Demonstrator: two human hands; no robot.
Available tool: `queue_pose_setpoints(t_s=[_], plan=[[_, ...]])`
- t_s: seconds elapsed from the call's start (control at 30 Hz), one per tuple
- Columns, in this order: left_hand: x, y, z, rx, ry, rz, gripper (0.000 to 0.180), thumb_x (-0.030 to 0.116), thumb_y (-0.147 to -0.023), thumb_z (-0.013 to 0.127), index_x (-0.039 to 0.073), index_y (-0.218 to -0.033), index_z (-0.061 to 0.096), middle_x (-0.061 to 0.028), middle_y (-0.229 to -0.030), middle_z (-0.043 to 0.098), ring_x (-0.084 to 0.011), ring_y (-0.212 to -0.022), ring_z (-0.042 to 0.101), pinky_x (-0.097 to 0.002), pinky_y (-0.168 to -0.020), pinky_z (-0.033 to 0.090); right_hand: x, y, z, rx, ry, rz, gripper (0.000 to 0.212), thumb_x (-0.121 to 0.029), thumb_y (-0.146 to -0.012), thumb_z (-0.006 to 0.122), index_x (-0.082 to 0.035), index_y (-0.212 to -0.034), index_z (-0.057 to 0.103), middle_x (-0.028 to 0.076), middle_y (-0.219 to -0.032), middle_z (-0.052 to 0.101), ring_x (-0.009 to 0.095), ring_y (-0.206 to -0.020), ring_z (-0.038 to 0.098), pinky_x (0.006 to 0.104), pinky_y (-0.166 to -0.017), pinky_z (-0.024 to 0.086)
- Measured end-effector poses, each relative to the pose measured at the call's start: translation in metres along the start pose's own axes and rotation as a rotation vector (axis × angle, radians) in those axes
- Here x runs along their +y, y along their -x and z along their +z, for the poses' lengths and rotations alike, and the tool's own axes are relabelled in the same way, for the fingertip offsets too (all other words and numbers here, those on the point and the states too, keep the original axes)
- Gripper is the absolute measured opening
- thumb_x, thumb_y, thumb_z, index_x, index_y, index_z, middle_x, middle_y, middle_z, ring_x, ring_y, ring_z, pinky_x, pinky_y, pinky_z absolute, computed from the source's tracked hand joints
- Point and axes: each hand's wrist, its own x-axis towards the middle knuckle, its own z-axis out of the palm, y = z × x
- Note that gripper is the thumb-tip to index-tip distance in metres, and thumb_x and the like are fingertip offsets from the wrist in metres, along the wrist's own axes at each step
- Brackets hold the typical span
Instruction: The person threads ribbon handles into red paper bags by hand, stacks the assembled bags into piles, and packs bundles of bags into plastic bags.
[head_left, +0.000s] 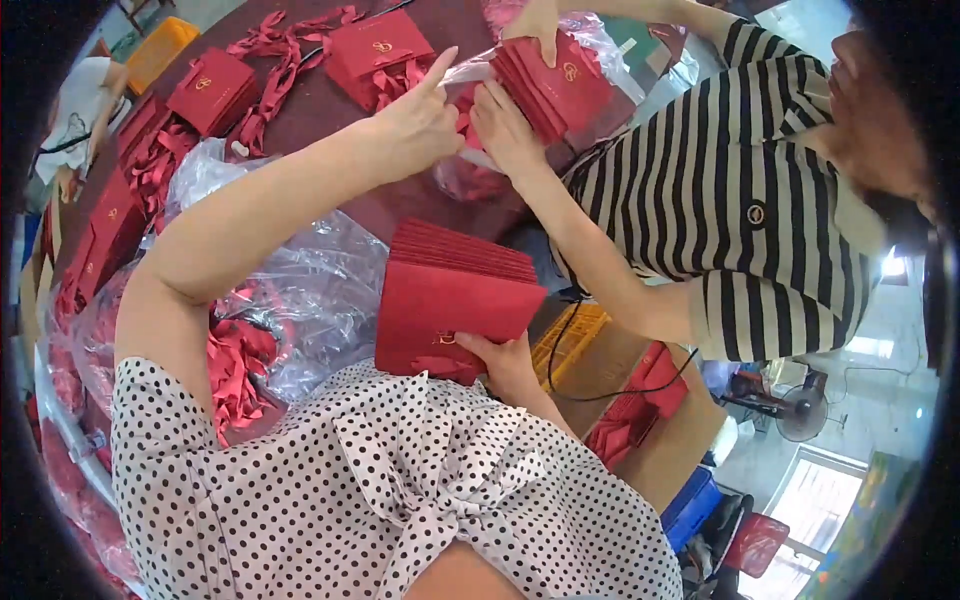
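My right hand (512, 368) grips a thick stack of red paper gift bags (455, 305) close to my body, with the thumb across the front bag's gold emblem. The stacked edges fan out at the top. My left hand (420, 122) is stretched forward over the table, index finger extended and nothing visible in it; its other fingers are partly curled. Just beyond it, a co-worker in a striped shirt holds another stack of red gift bags (560, 85) with both hands. Clear plastic wrap (620, 60) lies around that stack.
More red bags (212, 92) with ribbon handles lie on the dark red table (330, 190). Crumpled clear plastic (310, 300) covers loose red ribbons (240, 365) beside me. A cardboard box (690, 425) with red bags and a yellow crate (570, 340) stand at right.
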Motion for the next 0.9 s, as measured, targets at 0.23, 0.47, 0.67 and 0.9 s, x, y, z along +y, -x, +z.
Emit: queue_pose_setpoints(t_s=[0.23, 0.47, 0.67, 0.9], plan=[[-0.022, -0.005, 0.023, 0.029, -0.118, -0.122, 0.013, 0.015, -0.071, 0.056, 0.011, -0.075, 0.068, -0.0087, -0.079, 0.06, -0.0271, -0.104, 0.056, -0.0572, -0.113, 0.013, -0.008, 0.009, 0.004, 0.004, 0.0, 0.013, 0.042, -0.003, -0.073, 0.076, -0.001, -0.11, 0.058, 0.008, -0.105, 0.066, 0.018, -0.096, 0.062, 0.0332, -0.086, 0.049], [-0.014, -0.014, 0.026, 0.149, -0.173, -0.115, 0.018, 0.017, -0.072, 0.057, 0.006, -0.076, 0.071, -0.0112, -0.082, 0.064, -0.0282, -0.1, 0.058, -0.0575, -0.112, 0.012, -0.011, 0.017, 0.006, 0.013, 0.047, -0.015, 0.042, -0.004, -0.073, 0.077, -0.002, -0.11, 0.057, 0.008, -0.105, 0.066, 0.018, -0.095, 0.062, 0.0331, -0.085, 0.049], [-0.012, -0.014, 0.027, -0.08, -0.176, -0.152, 0.016, 0.018, -0.074, 0.056, 0.011, -0.079, 0.07, -0.0114, -0.098, 0.063, -0.0273, -0.114, 0.052, -0.0585, -0.113, 0.008, -0.007, 0.016, 0.001, -0.001, 0.009, -0.028, 0.045, -0.003, -0.072, 0.077, -0.002, -0.113, 0.056, 0.008, -0.106, 0.065, 0.017, -0.097, 0.061, 0.0327, -0.086, 0.048], [-0.034, -0.024, 0.032, -0.176, -0.01, -0.224, 0.017, 0.015, -0.079, 0.052, 0.005, -0.087, 0.064, -0.0123, -0.094, 0.064, -0.0274, -0.109, 0.056, -0.0552, -0.112, 0.013, -0.034, 0.022, 0.006, 0.06, -0.015, -0.076, 0.049, 0.002, -0.071, 0.075, -0.002, -0.115, 0.054, 0.01, -0.107, 0.064, 0.019, -0.096, 0.061, 0.0339, -0.086, 0.049]])
